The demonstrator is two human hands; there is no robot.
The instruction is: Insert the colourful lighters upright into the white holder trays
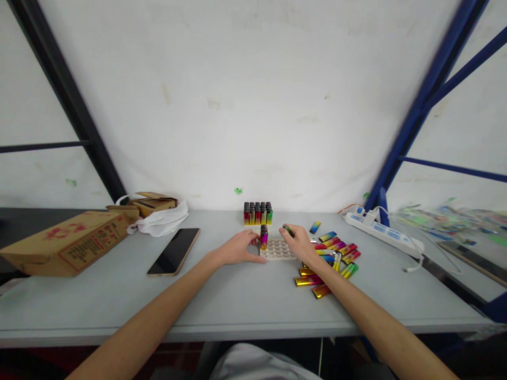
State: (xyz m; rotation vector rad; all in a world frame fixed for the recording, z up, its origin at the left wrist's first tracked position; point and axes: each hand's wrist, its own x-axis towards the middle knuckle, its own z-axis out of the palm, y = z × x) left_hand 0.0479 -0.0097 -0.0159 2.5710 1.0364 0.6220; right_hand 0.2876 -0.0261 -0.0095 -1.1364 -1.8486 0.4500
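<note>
A white tray with round holes (279,252) lies on the grey table (237,295) in front of me. Its back left corner holds upright lighters (263,237). My left hand (240,247) rests against the tray's left edge, fingers curled beside those lighters. Over the tray's right side, my right hand (298,244) pinches a green lighter (288,230). Several loose coloured lighters (328,259) lie scattered to the right of that hand. A filled block of upright lighters (257,213) stands behind the tray near the wall.
A phone (175,251) lies face up at the left. Further left are a cardboard box (67,240), a smaller box (152,202) and a white bag (162,221). A white power strip (382,231) sits at the right. Blue and black frame bars rise on either side.
</note>
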